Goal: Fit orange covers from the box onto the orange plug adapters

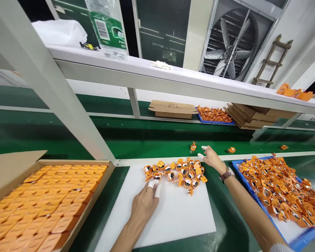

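My left hand (146,202), with white finger covers, is closed with its fingertips at a small orange plastic piece (157,177) on the left edge of a cluster. That piece has a dark and white inside; the fingers partly hide the grip. Several similar orange pieces (187,174), some with prongs showing, lie loose on a white sheet (173,213). My right hand (212,159), also with white finger covers and a watch at the wrist, reaches over the green belt (157,147). Its thumb and forefinger are apart and hold nothing. A single orange piece (193,147) lies just left of them.
At left stands an open carton (94,201) packed with rows of orange pieces. A blue tray (267,218) heaped with them is at right. More orange pieces (231,150) lie along the belt. A shelf (173,77) on a slanted post (60,91) spans above; flat cartons (173,109) sit behind.
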`<state>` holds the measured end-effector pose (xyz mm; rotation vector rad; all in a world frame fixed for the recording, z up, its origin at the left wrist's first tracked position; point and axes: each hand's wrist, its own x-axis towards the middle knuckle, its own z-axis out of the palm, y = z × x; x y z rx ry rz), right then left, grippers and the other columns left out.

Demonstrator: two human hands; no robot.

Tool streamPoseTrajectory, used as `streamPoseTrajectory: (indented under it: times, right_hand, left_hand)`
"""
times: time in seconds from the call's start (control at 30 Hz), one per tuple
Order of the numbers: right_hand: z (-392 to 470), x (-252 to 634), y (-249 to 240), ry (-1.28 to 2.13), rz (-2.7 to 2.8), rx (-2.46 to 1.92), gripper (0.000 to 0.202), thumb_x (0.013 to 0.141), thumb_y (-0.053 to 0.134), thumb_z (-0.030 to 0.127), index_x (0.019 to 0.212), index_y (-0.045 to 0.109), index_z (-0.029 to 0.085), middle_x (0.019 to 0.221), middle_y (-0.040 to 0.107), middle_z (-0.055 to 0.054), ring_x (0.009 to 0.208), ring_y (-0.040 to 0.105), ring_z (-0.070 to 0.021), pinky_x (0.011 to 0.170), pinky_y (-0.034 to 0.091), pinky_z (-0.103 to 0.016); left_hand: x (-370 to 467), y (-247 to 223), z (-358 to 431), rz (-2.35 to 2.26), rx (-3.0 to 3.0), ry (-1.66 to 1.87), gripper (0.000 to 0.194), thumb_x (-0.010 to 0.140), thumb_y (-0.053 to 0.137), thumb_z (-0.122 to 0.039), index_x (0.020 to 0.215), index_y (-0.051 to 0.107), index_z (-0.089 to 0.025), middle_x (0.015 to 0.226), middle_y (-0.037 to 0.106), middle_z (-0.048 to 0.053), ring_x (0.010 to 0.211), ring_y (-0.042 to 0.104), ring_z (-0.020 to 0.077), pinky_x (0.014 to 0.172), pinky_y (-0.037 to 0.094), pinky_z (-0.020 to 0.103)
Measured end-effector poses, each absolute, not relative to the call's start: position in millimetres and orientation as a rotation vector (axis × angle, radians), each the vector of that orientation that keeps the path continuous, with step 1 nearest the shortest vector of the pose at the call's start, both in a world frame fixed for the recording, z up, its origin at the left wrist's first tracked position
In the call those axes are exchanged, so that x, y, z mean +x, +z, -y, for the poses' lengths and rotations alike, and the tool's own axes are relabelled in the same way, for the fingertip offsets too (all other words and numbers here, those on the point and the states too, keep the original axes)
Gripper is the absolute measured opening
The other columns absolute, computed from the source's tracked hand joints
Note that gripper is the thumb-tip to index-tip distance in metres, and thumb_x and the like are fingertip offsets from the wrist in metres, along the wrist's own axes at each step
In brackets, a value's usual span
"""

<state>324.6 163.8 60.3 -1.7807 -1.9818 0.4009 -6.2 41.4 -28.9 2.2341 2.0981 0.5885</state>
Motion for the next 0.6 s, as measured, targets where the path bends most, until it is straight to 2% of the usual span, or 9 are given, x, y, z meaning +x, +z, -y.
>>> streamPoseTrajectory:
  times: [0.13, 0.3, 0.37, 0.47, 0.6]
  right_hand:
    - [-223.4, 307.2, 40.9, 0.560, 1.951, -1.811, 0.050, 0.085, 0.077, 0.032, 0.124, 0.062, 0.007, 0.116, 0.068, -0.018, 0.112, 0.065, -0.0306, 0.094, 0.053, -0.041]
    - [-259.4, 275.4, 43.4, 0.708, 1.989, -1.730, 0.028, 0.094, 0.069, 0.030, 0.116, 0.065, 0.013, 0.109, 0.071, -0.007, 0.095, 0.070, -0.0211, 0.087, 0.058, -0.042]
    - [-260.6, 258.3, 53.0, 0.753, 2.036, -1.645, 0.033, 0.089, 0.074, 0.028, 0.116, 0.066, 0.011, 0.103, 0.073, -0.009, 0.091, 0.072, -0.0224, 0.086, 0.058, -0.041]
    - [-240.4, 229.3, 70.8, 0.840, 2.144, -1.452, 0.052, 0.081, 0.079, 0.028, 0.127, 0.063, 0.011, 0.102, 0.076, -0.010, 0.090, 0.073, -0.0232, 0.086, 0.059, -0.037]
    - [-178.1, 197.4, 86.6, 0.961, 2.409, -1.131, 0.060, 0.077, 0.082, 0.036, 0.133, 0.064, 0.025, 0.116, 0.072, -0.005, 0.103, 0.069, -0.0229, 0.093, 0.056, -0.035]
  left_hand:
    - [-8.0, -48.1, -42.5, -1.981, 2.387, 0.625, 0.028, 0.094, 0.044, -0.014, 0.073, 0.062, -0.019, 0.088, 0.075, 0.009, 0.074, 0.073, 0.0222, 0.059, 0.051, 0.029]
    - [-12.1, -56.8, -42.5, -1.861, 2.442, 0.761, 0.027, 0.087, 0.047, -0.007, 0.068, 0.064, -0.018, 0.099, 0.076, 0.013, 0.077, 0.074, 0.0240, 0.063, 0.055, 0.031]
    - [-12.2, -54.5, -41.2, -1.817, 2.446, 0.798, 0.027, 0.087, 0.048, -0.006, 0.070, 0.066, -0.018, 0.096, 0.076, 0.012, 0.076, 0.073, 0.0231, 0.064, 0.056, 0.031]
    - [-10.7, -48.3, -38.6, -1.757, 2.453, 0.779, 0.029, 0.088, 0.047, -0.006, 0.075, 0.070, -0.019, 0.089, 0.074, 0.009, 0.075, 0.072, 0.0214, 0.066, 0.056, 0.029]
    - [-9.8, -33.3, -34.4, -1.699, 2.400, 0.703, 0.029, 0.091, 0.046, -0.008, 0.080, 0.072, -0.018, 0.086, 0.072, 0.010, 0.078, 0.071, 0.0231, 0.067, 0.054, 0.030]
